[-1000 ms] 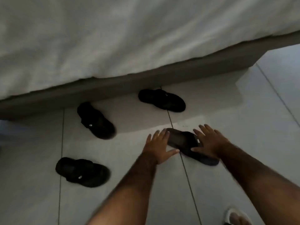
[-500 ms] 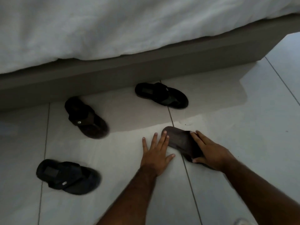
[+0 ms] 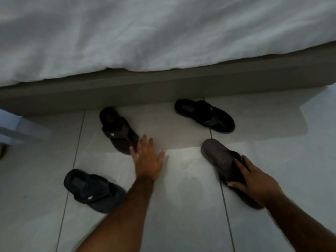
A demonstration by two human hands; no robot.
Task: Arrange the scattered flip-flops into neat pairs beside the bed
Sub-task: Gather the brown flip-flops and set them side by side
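Several dark flip-flops lie scattered on the pale tiled floor beside the bed. A brown flip-flop (image 3: 119,130) lies near the bed base at centre left. A black flip-flop (image 3: 204,115) lies at centre right by the base. A dark blue flip-flop (image 3: 94,190) sits at lower left. A brown flip-flop (image 3: 221,159) lies sole up at right, and my right hand (image 3: 254,180) grips its middle. My left hand (image 3: 148,159) is spread flat with fingers apart, its fingertips at the toe end of the centre-left brown flip-flop.
The bed (image 3: 163,33) with a white cover fills the top, above its grey base (image 3: 163,88). A dark object (image 3: 2,150) shows at the far left edge. Grout lines run across the floor tiles (image 3: 181,206).
My left hand has moved left, away from the upturned flip-flop, over to the centre-left brown one. My right hand keeps hold of the upturned flip-flop. The view has shifted.
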